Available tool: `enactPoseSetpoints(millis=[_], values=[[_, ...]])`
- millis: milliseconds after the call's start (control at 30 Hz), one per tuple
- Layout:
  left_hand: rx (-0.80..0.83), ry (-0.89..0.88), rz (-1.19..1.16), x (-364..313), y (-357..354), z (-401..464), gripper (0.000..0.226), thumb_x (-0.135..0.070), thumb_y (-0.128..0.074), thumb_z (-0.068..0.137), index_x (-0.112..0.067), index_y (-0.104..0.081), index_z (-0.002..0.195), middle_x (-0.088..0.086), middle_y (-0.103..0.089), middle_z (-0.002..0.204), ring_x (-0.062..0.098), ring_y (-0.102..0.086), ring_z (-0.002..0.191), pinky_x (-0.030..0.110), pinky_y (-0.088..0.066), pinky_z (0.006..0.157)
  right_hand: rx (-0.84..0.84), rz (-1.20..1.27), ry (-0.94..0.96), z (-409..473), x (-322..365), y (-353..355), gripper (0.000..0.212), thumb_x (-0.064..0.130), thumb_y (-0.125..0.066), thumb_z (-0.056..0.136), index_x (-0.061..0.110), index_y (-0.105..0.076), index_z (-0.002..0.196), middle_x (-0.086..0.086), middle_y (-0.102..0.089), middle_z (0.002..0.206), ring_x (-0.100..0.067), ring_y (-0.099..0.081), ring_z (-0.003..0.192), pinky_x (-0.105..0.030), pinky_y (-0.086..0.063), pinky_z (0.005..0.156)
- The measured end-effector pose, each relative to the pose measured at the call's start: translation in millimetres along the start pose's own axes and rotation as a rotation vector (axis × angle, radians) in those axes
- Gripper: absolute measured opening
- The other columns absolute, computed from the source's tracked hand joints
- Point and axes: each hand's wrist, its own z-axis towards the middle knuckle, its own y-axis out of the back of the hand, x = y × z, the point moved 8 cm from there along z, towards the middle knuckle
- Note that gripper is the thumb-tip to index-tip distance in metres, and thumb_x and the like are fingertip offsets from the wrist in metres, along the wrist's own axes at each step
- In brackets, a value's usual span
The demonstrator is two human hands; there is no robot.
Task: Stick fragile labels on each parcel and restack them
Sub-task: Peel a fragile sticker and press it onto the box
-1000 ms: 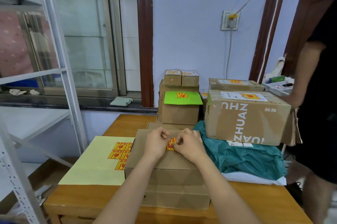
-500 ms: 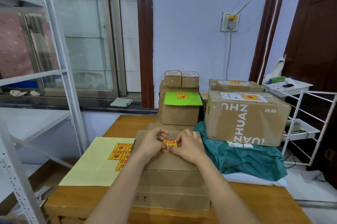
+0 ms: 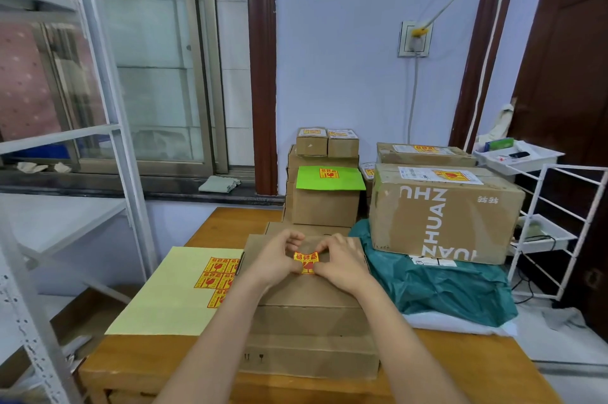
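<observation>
At the centre of the frame the left hand (image 3: 274,259) and the right hand (image 3: 340,263) meet over a small yellow-and-red fragile sticker (image 3: 307,261), each with curled fingers pinching one of its side edges. The sticker bows slightly, its lower edge at the top face of the uppermost flat brown cardboard parcel (image 3: 306,285) in a stack of three. Left of the stack lies a pale yellow backing sheet (image 3: 167,295) bearing more such stickers, on the wooden table (image 3: 138,367).
</observation>
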Motion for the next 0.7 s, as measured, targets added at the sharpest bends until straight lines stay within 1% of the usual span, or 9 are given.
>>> enactPoseSetpoints(millis=[133,233,300,367,433,500,600,700], values=[[-0.043,-0.022,0.041,0.5,0.3,0.4,0.051,0.012,-0.067,0.073,-0.01,-0.053,0.116,0.0,-0.051,0.104,0.014,-0.049,0.101,0.023,-0.05,0.075,-0.011,-0.028,0.003,0.5,0.0,-0.2,0.035,0.042,-0.059,0.085,0.021,-0.055,0.113,0.002,-0.047,0.125,-0.019,-0.034,0.123,-0.034,-0.029,0.097],[-0.097,-0.057,0.105,0.1,1.2,1.9,0.048,0.01,-0.068,0.073,-0.006,-0.055,0.117,0.004,-0.053,0.107,0.015,-0.05,0.099,0.027,-0.046,0.084,-0.024,-0.067,0.005,1.4,0.5,-0.5,0.033,0.041,-0.056,0.088,0.021,-0.055,0.113,0.001,-0.047,0.125,-0.02,-0.035,0.122,-0.034,-0.03,0.098],[-0.122,-0.077,0.141,-0.1,1.6,2.8,0.047,0.006,-0.07,0.073,-0.005,-0.056,0.116,0.008,-0.053,0.11,0.016,-0.05,0.098,0.026,-0.045,0.086,-0.035,-0.081,0.006,1.9,0.4,-0.6,0.033,0.043,-0.055,0.088,0.021,-0.055,0.113,0.001,-0.047,0.124,-0.02,-0.035,0.121,-0.034,-0.03,0.097],[-0.141,-0.088,0.175,0.4,1.9,4.0,0.044,0.002,-0.072,0.074,-0.006,-0.057,0.114,0.008,-0.054,0.11,0.015,-0.051,0.097,0.021,-0.044,0.083,-0.044,-0.096,0.01,2.4,0.5,-0.8,0.033,0.044,-0.054,0.089,0.022,-0.055,0.113,0.001,-0.047,0.123,-0.02,-0.036,0.12,-0.034,-0.031,0.097],[-0.169,-0.096,0.218,0.0,2.8,5.0,0.04,-0.001,-0.073,0.075,-0.008,-0.058,0.112,0.005,-0.054,0.109,0.013,-0.052,0.095,0.011,-0.041,0.074,-0.056,-0.115,0.016,3.1,1.4,-0.9,0.033,0.044,-0.053,0.09,0.021,-0.055,0.113,0.002,-0.047,0.123,-0.019,-0.036,0.118,-0.034,-0.032,0.096],[-0.196,-0.097,0.254,-0.5,3.1,5.9,0.037,-0.002,-0.071,0.077,-0.008,-0.058,0.111,0.003,-0.053,0.107,0.012,-0.051,0.092,0.006,-0.038,0.068,-0.069,-0.128,0.016,3.9,2.3,-1.0,0.031,0.043,-0.051,0.09,0.021,-0.054,0.112,0.001,-0.047,0.121,-0.02,-0.037,0.116,-0.034,-0.033,0.095],[-0.214,-0.099,0.276,-1.6,3.1,6.2,0.035,0.001,-0.068,0.078,-0.006,-0.058,0.111,0.003,-0.051,0.106,0.011,-0.05,0.09,0.005,-0.038,0.066,-0.074,-0.136,0.011,4.9,3.4,-2.3,0.027,0.039,-0.049,0.091,0.02,-0.053,0.109,0.0,-0.047,0.119,-0.021,-0.038,0.113,-0.035,-0.034,0.094],[-0.227,-0.095,0.312,-2.1,3.5,5.8,0.035,0.001,-0.066,0.08,-0.007,-0.058,0.113,0.002,-0.05,0.106,0.011,-0.05,0.091,0.012,-0.038,0.072,-0.069,-0.146,0.015,5.0,3.3,-3.1,0.024,0.035,-0.047,0.092,0.019,-0.053,0.109,0.0,-0.046,0.119,-0.021,-0.038,0.113,-0.035,-0.034,0.094]])
